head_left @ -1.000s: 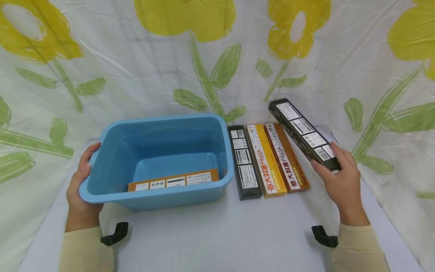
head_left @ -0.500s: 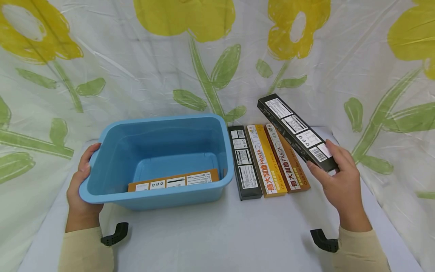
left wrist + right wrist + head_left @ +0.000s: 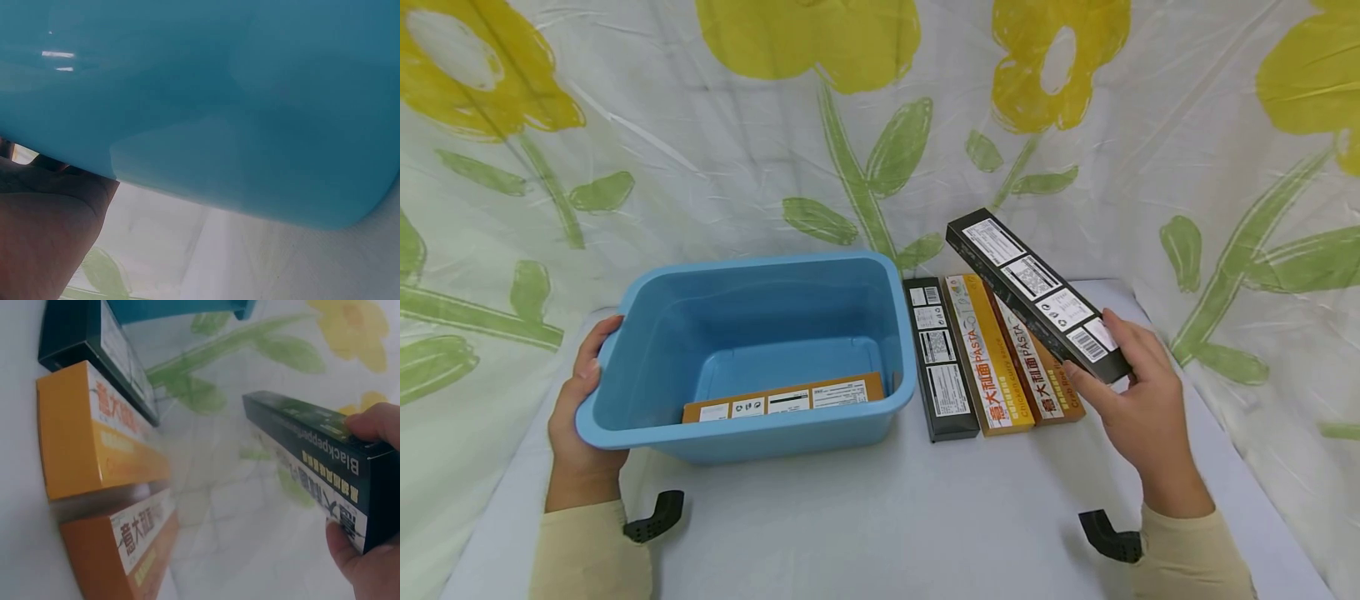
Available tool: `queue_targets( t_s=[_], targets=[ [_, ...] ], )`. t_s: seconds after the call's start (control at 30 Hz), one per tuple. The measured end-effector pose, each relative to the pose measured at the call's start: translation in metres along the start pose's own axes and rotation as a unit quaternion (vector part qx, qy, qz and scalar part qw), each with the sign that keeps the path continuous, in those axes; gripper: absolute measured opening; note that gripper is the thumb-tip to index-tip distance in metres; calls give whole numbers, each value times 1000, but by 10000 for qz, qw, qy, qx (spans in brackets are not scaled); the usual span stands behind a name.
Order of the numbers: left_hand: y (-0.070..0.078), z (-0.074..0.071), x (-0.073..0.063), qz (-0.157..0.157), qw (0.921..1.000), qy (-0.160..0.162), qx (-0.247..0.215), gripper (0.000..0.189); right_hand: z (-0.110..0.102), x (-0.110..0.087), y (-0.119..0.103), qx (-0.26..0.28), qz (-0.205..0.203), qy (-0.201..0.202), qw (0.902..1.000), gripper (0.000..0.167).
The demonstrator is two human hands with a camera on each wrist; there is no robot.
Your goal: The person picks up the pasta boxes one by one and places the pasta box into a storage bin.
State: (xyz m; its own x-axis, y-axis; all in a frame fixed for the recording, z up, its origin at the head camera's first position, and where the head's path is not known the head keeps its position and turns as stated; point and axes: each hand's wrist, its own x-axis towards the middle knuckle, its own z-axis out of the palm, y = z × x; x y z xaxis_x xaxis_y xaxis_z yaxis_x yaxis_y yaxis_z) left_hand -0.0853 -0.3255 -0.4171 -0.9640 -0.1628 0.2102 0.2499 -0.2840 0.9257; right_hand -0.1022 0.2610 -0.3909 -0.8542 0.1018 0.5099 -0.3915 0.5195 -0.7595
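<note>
My left hand [image 3: 577, 408] grips the left rim of a blue plastic tub [image 3: 737, 446]; the left wrist view shows the tub's outer wall [image 3: 206, 112] with part of the hand [image 3: 50, 225] under its rim. In the tub, an orange-brown pasta box [image 3: 786, 398] lies along the near wall. My right hand [image 3: 1142, 408] pinches the near end of a black pasta box [image 3: 1037, 292], lettered "Blackpepper" in the right wrist view. This box is tilted and raised above the row, partly covering the far end of the brown pasta box [image 3: 1037, 379].
Beside the tub's right side lie a black pasta box [image 3: 942, 358], a yellow pasta box [image 3: 988, 358] and the brown one, side by side on the white tabletop [image 3: 865, 533]. A flower-printed cloth [image 3: 730, 158] hangs behind.
My right hand has moved the held black pasta box leftward, from right of the row to above the yellow and brown boxes. The left hand and the tub stay as they were.
</note>
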Motion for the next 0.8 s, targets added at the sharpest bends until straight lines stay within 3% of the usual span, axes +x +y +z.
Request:
queue_targets(
  t_s=[0.4,0.8],
  targets=[
    [1,2,-1,-33,9999,86,61,65,1,-4,-15,125,-321,-197,9992,89],
    [1,2,-1,-70,9999,99,77,67,2,-7,-21,550,-970,-240,9935,93]
  ],
)
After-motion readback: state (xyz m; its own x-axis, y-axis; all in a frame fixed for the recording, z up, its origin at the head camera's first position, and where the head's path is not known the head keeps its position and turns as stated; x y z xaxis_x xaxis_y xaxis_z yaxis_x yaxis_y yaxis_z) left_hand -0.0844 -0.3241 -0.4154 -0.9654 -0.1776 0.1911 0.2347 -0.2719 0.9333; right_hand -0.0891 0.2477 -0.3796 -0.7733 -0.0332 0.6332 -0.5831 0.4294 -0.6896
